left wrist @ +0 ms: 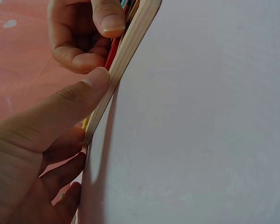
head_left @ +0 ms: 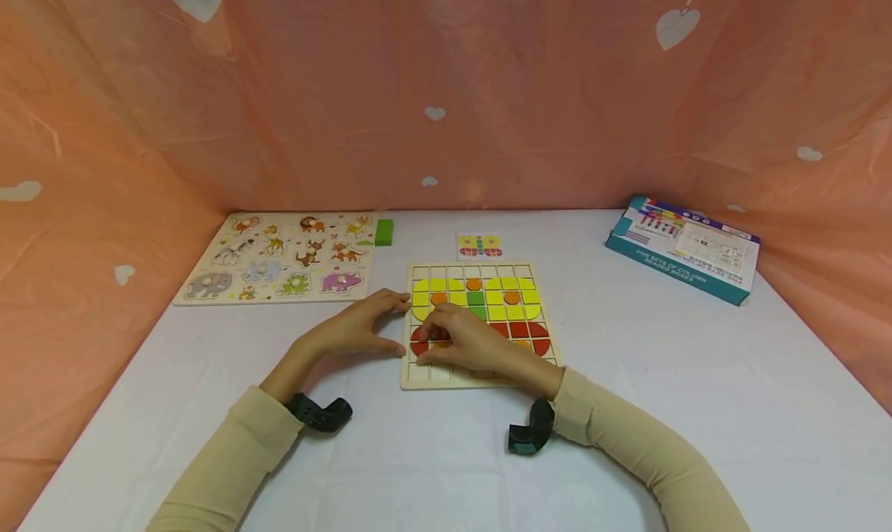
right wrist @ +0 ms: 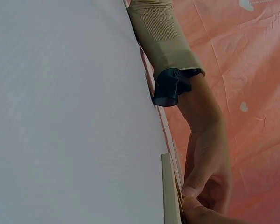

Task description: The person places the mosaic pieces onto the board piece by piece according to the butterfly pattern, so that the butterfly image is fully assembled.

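Observation:
A wooden grid board [head_left: 456, 383] lies on the table, bearing yellow, green, orange and red flat pieces laid out like a butterfly. Beside its left edge is my left hand [head_left: 358, 327], thumb and fingers spread apart, the tips touching the rim. My right hand [head_left: 474, 344] is over the lower left of the board with bent fingers, by a red piece [head_left: 419, 346]. In the left wrist view the right thumb and a curled finger meet the board close to a red piece [left wrist: 113, 52]; whether they pinch it is hidden.
Behind the board lies a small butterfly pattern card [head_left: 479, 245]. An animal puzzle board [head_left: 237, 296] and a green block [head_left: 384, 232] are at the back left. At the back right sits a teal-and-white box [head_left: 683, 249]. A pink curtain [head_left: 446, 90] hangs behind the table.

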### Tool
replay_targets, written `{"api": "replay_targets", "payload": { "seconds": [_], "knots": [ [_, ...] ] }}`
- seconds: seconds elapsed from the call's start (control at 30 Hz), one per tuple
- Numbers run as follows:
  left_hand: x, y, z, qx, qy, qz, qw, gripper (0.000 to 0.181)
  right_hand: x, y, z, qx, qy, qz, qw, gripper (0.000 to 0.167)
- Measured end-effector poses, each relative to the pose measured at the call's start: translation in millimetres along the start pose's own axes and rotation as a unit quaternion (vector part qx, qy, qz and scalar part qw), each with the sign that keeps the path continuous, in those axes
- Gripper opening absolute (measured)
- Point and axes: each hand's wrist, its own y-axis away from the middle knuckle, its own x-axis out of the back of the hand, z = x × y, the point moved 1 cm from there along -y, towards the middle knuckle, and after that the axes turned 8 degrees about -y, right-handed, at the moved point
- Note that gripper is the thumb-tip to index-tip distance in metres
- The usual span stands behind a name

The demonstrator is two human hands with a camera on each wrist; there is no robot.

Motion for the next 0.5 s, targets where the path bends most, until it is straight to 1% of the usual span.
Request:
{"api": "replay_targets", "payload": {
  "seconds": [0.17, 0.27, 0.4, 0.5],
  "knots": [
    [-0.5, 0.7, -0.7, 0.001, 0.004, 0.002, 1.0, 0.07, 0, -0.3, 0, 0.002, 0.003, 0.003, 1.0, 0.029],
    [-2.0, 0.7, -2.6, -0.005, 0.002, 0.01, 0.9999, 0.07, 1, 0.6, 0, 0.0, -0.005, 0.007, 1.0, 0.03],
    [-2.3, -0.1, -2.2, -0.002, 0.001, 0.008, 1.0, 0.071, 6, 2.0, -4, -0.005, -0.02, 0.026, 0.9994, 0.025],
    [-1.4, -1.5, -0.2, 0.002, 0.004, 0.001, 1.0, 0.072, 17, 2.9, -8, 0.014, -0.017, 0.054, 0.9983, 0.021]
  ]
}}
